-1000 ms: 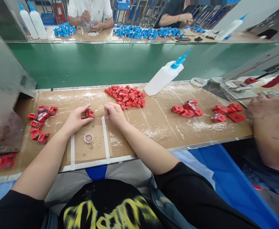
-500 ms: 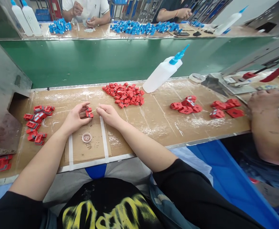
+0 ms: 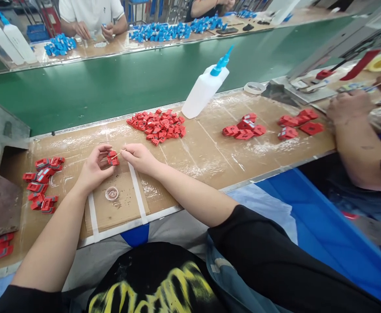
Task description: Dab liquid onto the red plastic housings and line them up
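My left hand (image 3: 95,168) grips a small red plastic part (image 3: 113,158) between thumb and fingers, just above the table. Pinched in my right hand (image 3: 138,157) is a thin wooden stick (image 3: 119,154), its tip at the red part; whether it touches cannot be made out. Below the hands, a small round clear dish (image 3: 112,194) sits on a cardboard piece (image 3: 125,208) edged with white tape. Beyond my right hand lies a heap of red parts (image 3: 159,125). To the left of my left hand are several red-and-grey parts (image 3: 44,174).
A white squeeze bottle (image 3: 201,92) with a blue nozzle stands tilted behind the heap. More red parts (image 3: 245,126) lie to the right, near a tape roll (image 3: 254,88). A co-worker's arm (image 3: 356,130) is at the far right. A metal housing (image 3: 1,174) borders the left side.
The camera view has turned and shifted, so the scene sits tilted. The red part has turned slightly in my left hand, and the stick stays at it.
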`<state>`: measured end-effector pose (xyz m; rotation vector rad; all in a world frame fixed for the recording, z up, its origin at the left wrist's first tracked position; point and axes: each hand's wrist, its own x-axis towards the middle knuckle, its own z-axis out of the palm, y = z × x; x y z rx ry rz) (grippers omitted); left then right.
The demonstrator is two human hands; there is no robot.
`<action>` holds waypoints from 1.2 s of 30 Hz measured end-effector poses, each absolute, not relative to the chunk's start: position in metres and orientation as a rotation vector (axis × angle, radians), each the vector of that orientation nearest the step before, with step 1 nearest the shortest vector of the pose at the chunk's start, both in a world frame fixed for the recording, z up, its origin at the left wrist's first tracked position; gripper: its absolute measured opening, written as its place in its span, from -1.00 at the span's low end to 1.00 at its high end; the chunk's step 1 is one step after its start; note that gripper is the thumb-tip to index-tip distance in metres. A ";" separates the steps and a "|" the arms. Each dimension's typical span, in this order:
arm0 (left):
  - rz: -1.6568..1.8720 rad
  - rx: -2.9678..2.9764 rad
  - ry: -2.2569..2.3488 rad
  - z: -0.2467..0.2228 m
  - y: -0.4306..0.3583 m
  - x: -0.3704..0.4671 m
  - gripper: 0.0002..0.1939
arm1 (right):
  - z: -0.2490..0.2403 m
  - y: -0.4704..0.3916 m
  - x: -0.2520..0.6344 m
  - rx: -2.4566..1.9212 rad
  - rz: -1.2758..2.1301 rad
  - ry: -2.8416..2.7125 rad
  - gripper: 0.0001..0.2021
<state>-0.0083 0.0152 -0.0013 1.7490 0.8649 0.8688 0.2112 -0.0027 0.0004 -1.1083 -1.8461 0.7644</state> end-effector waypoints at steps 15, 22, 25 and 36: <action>0.896 1.850 0.926 0.005 0.017 -0.009 -0.42 | 0.019 -0.020 0.213 -1.012 0.672 -1.960 -0.61; 0.851 1.879 0.867 0.006 0.014 -0.008 -0.38 | 0.012 -0.018 0.208 -1.139 0.662 -1.911 -0.62; 0.845 1.893 0.870 0.007 0.012 -0.007 -0.39 | 0.009 -0.015 0.209 -1.167 0.699 -1.945 -0.61; 0.895 1.890 0.939 0.004 0.017 -0.011 -0.44 | 0.016 -0.024 0.214 -0.868 0.794 -2.010 -0.58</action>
